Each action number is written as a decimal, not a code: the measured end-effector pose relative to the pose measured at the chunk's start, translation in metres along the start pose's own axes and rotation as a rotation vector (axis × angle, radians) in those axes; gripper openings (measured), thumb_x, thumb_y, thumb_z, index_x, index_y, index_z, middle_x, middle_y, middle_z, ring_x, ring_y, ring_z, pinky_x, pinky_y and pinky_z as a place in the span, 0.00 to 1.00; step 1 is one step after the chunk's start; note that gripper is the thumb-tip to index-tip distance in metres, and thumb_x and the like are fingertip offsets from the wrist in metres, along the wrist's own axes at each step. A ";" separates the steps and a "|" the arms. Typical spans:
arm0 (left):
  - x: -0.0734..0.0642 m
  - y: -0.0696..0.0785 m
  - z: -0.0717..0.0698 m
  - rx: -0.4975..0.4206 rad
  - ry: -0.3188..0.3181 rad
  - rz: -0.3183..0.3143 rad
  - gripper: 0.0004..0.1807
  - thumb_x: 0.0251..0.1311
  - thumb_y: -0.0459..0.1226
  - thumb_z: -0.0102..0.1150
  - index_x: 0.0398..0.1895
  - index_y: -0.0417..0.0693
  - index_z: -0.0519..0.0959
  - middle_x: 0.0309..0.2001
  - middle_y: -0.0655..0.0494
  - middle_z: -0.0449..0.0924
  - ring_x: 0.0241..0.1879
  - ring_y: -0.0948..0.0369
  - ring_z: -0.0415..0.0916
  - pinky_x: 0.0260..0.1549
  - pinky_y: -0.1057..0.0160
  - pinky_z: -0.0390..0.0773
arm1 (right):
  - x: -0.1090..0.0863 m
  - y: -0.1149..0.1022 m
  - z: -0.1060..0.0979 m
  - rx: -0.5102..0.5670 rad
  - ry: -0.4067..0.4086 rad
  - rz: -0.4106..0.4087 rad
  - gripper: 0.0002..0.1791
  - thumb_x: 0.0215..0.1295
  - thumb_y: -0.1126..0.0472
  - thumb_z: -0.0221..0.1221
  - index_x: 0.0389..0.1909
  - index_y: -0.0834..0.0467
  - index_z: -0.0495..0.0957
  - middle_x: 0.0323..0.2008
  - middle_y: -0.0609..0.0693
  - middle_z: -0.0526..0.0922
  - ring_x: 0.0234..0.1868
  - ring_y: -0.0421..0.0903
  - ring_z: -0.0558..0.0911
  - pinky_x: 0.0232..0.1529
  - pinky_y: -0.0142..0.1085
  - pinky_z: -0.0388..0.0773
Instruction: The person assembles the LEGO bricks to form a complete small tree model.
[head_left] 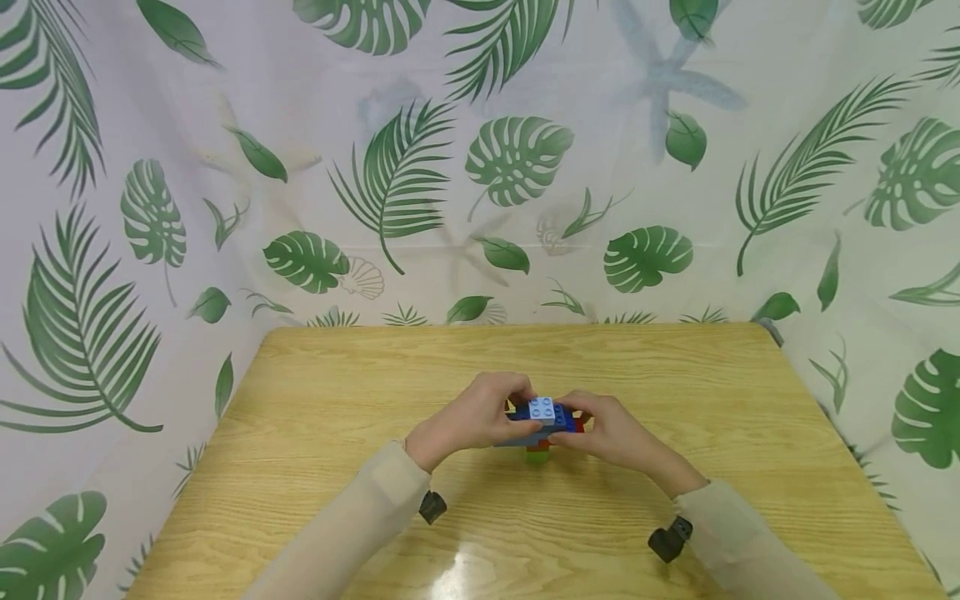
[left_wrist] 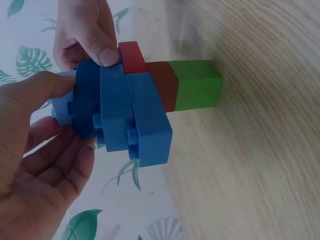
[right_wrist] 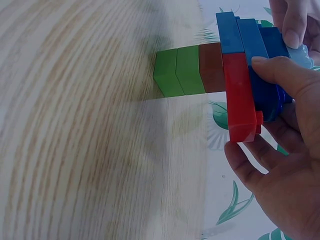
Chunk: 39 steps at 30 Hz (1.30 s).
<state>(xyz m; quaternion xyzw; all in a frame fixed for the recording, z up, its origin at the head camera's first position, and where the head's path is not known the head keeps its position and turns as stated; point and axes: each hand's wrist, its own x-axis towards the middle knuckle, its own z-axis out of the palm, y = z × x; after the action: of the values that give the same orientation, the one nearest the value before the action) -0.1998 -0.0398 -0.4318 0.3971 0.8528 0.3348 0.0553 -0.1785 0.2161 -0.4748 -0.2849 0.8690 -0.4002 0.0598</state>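
Note:
A tower of toy building bricks stands upright on the table, widening toward its top. Green bricks [left_wrist: 192,84] form its foot, with a red-brown brick [right_wrist: 211,68] above them. Over that lie a red brick [right_wrist: 240,100] and a blue brick [left_wrist: 150,120] side by side, then more blue layers. A light blue brick [head_left: 542,410] with studs tops it. My left hand [head_left: 476,417] pinches this top brick, its thumb also near the dark blue brick [left_wrist: 86,92] below. From the other side, my right hand [head_left: 611,433] grips the blue layers between thumb and fingers.
The wooden table [head_left: 360,367] extends around the tower on all sides. Behind and beside it hangs a pale curtain [head_left: 465,250] printed with green leaves. Small black devices [head_left: 667,540] sit at both wrists.

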 end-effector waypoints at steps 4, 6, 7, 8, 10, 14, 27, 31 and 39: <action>-0.003 -0.003 0.002 0.006 0.008 0.025 0.12 0.66 0.40 0.73 0.45 0.46 0.81 0.45 0.53 0.88 0.41 0.64 0.84 0.41 0.69 0.82 | -0.001 0.000 0.000 0.008 0.000 -0.007 0.22 0.71 0.54 0.69 0.62 0.58 0.83 0.49 0.48 0.87 0.46 0.43 0.83 0.47 0.38 0.81; -0.005 -0.006 0.004 -0.007 0.013 0.027 0.14 0.66 0.42 0.73 0.49 0.47 0.81 0.46 0.54 0.88 0.42 0.64 0.84 0.43 0.64 0.84 | -0.001 0.001 0.000 0.006 0.001 -0.010 0.22 0.71 0.54 0.69 0.61 0.58 0.83 0.50 0.49 0.87 0.45 0.44 0.83 0.47 0.38 0.82; -0.007 -0.008 0.005 -0.014 0.017 0.022 0.16 0.66 0.43 0.73 0.52 0.47 0.81 0.47 0.54 0.87 0.43 0.64 0.83 0.45 0.61 0.85 | -0.001 0.001 0.000 0.003 0.003 -0.010 0.22 0.71 0.54 0.69 0.61 0.58 0.83 0.50 0.49 0.87 0.45 0.44 0.83 0.47 0.39 0.82; -0.009 -0.009 0.006 -0.024 0.019 0.009 0.19 0.66 0.44 0.73 0.55 0.48 0.80 0.49 0.54 0.87 0.44 0.63 0.83 0.47 0.58 0.85 | -0.001 0.001 0.000 0.001 0.003 -0.013 0.22 0.71 0.54 0.69 0.61 0.58 0.83 0.50 0.50 0.87 0.45 0.44 0.83 0.47 0.39 0.82; -0.013 -0.013 0.008 -0.051 0.018 -0.031 0.25 0.65 0.45 0.74 0.61 0.48 0.79 0.53 0.53 0.86 0.48 0.62 0.83 0.51 0.53 0.85 | 0.000 0.000 0.000 -0.007 0.010 -0.017 0.22 0.70 0.54 0.70 0.61 0.59 0.83 0.50 0.50 0.88 0.44 0.44 0.83 0.47 0.39 0.81; -0.020 -0.022 0.011 -0.066 -0.009 -0.126 0.30 0.63 0.44 0.76 0.66 0.48 0.77 0.59 0.53 0.84 0.52 0.60 0.82 0.55 0.52 0.83 | 0.001 -0.001 -0.001 -0.016 0.014 -0.018 0.23 0.70 0.55 0.70 0.62 0.60 0.82 0.51 0.51 0.88 0.45 0.44 0.83 0.46 0.40 0.81; -0.024 -0.045 0.005 -0.226 0.119 -0.222 0.26 0.70 0.44 0.69 0.68 0.47 0.78 0.52 0.50 0.88 0.44 0.60 0.83 0.46 0.60 0.84 | 0.025 -0.006 0.002 0.057 0.051 0.117 0.37 0.73 0.49 0.67 0.76 0.59 0.68 0.57 0.57 0.86 0.53 0.51 0.83 0.54 0.44 0.82; -0.022 -0.053 0.006 -0.289 0.182 -0.281 0.24 0.71 0.44 0.68 0.67 0.48 0.80 0.51 0.48 0.89 0.44 0.58 0.84 0.47 0.59 0.84 | 0.032 -0.005 0.006 0.084 0.064 0.134 0.43 0.69 0.50 0.70 0.80 0.52 0.62 0.62 0.60 0.82 0.58 0.56 0.83 0.59 0.51 0.83; -0.020 -0.073 0.010 -0.359 0.238 -0.357 0.21 0.73 0.43 0.66 0.64 0.45 0.82 0.54 0.43 0.87 0.53 0.51 0.85 0.55 0.51 0.84 | 0.044 0.004 0.014 0.081 0.091 0.092 0.42 0.65 0.66 0.71 0.78 0.56 0.66 0.65 0.63 0.79 0.58 0.60 0.83 0.60 0.54 0.83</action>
<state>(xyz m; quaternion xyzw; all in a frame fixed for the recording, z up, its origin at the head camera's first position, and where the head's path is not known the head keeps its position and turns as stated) -0.2294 -0.0830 -0.4881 0.1824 0.8366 0.5099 0.0824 -0.2122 0.1849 -0.4816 -0.2236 0.8660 -0.4446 0.0498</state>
